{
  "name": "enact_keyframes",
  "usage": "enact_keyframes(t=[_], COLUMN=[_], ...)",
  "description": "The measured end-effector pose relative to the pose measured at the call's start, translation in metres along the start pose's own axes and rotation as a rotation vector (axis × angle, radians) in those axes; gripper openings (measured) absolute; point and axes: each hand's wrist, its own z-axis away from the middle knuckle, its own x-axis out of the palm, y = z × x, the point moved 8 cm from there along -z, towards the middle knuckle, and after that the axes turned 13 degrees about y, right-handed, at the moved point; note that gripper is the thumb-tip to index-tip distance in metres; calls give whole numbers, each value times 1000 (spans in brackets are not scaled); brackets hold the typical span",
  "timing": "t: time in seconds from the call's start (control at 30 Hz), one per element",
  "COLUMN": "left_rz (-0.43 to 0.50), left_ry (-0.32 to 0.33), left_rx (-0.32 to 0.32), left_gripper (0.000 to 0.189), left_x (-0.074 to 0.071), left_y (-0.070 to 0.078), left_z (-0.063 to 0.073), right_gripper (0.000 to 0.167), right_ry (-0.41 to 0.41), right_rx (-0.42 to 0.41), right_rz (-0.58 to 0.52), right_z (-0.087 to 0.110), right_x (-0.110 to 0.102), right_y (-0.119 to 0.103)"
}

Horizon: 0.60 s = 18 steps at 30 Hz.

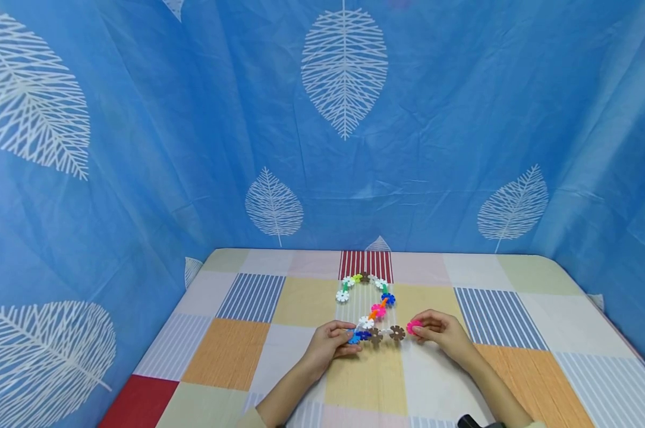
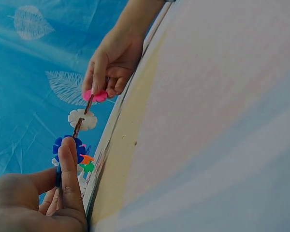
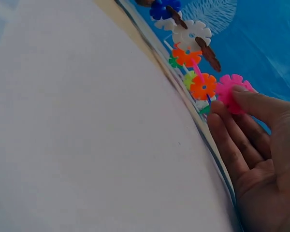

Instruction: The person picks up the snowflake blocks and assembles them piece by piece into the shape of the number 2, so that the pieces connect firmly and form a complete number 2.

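A chain of notched plastic flower discs (image 1: 366, 322) in several colours curves like a figure 2 above the patchwork cloth. At its lower left end, my left hand (image 1: 324, 348) pinches a light blue disc (image 1: 353, 337) between thumb and fingers. A dark blue disc (image 2: 79, 151) sits right beside those fingertips. My right hand (image 1: 446, 336) holds a pink flower disc (image 3: 232, 93) between thumb and fingers. Close to it is the brown disc (image 1: 397, 333) at the chain's lower right end. In the right wrist view a small gap shows between pink and brown.
A patchwork cloth (image 1: 290, 380) covers the table. Blue curtains (image 1: 429, 119) with white leaf prints rise behind and at both sides. A black object (image 1: 469, 421) shows at the bottom edge near the right forearm.
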Motion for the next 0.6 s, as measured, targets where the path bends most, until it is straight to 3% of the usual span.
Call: enact_keyframes(t=[0.13,0.6], left_rz=[1,-10], left_ry=[0,2], left_rx=[-8,5], left_gripper=[24,24], left_x=[0,1], left_y=[1,1], left_z=[1,1], right_gripper=[15,14], right_ry=[-71,-162], right_rx=[4,1], right_rz=[-36,-180], right_z=[2,5], right_x=[7,16], right_y=[0,-6])
